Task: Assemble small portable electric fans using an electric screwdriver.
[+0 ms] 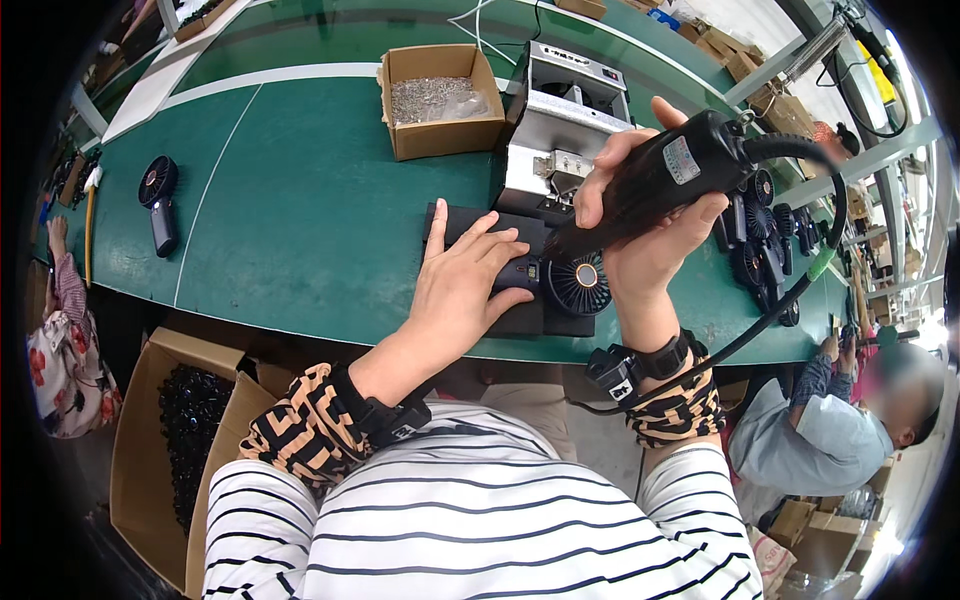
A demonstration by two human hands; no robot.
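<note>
My right hand [655, 215] is wrapped round a black electric screwdriver [665, 180], its cable end up to the right. The driver slants down to the left over a small dark handheld fan [578, 285], just at the join of fan head and handle. Under the fan lies a flat black block, a holding fixture [520, 318]. My left hand [468, 270] bears down on the fan's handle, thumb on the near side and fingers on the far side. The driver's tip is hard to make out, so I cannot tell whether it touches.
Behind the fixture stands a metal screw feeder [570, 110], beside a cardboard box of small screws [440, 100]. Another fan [158, 205] lies at left; several are piled [762, 240] at right. A carton of black parts [190, 440] sits below left. A co-worker [820, 430] is at right.
</note>
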